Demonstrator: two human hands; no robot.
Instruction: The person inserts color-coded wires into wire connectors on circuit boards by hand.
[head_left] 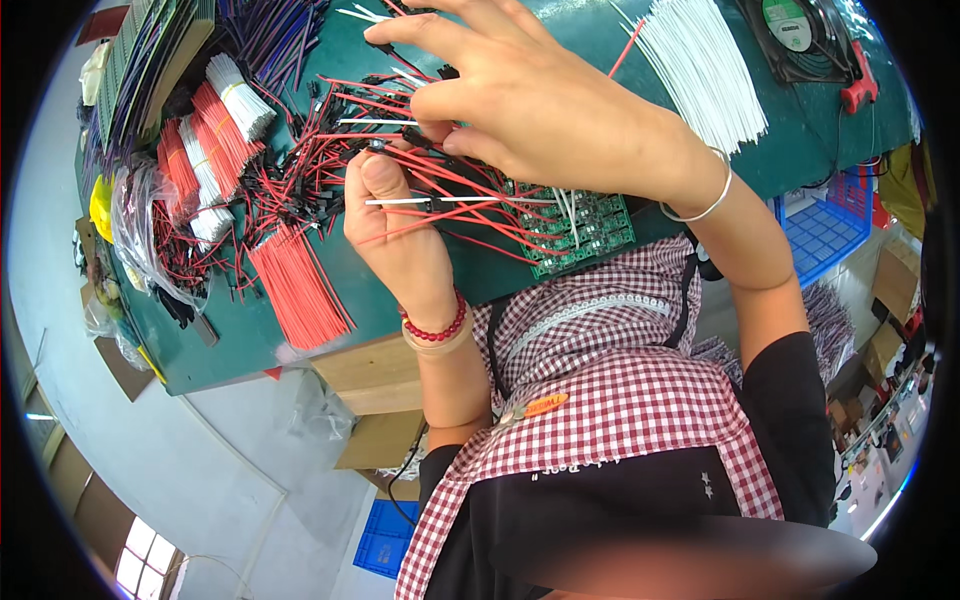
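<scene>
My left hand (395, 225) is closed, thumb pressed on the fingers, with a small black connector (375, 147) on a wire at its tip. My right hand (510, 95) reaches in from the right. Its thumb and index finger close together by a black-ended red wire, and its other fingers are spread; the exact pinch is partly hidden. Red wires (470, 185) and a white wire (480, 200) run between my hands and a panel of green circuit boards (590, 230) at the near table edge. More wires show beneath my right hand.
On the green table (360, 280) lie red wire bundles (300, 290), a tangle of red wires (290, 170), white wires (700, 75) and stacked boards (165, 60). A black fan (805, 40) and red-handled tool (858, 80) are far right. A blue crate (825, 230) stands beside the table.
</scene>
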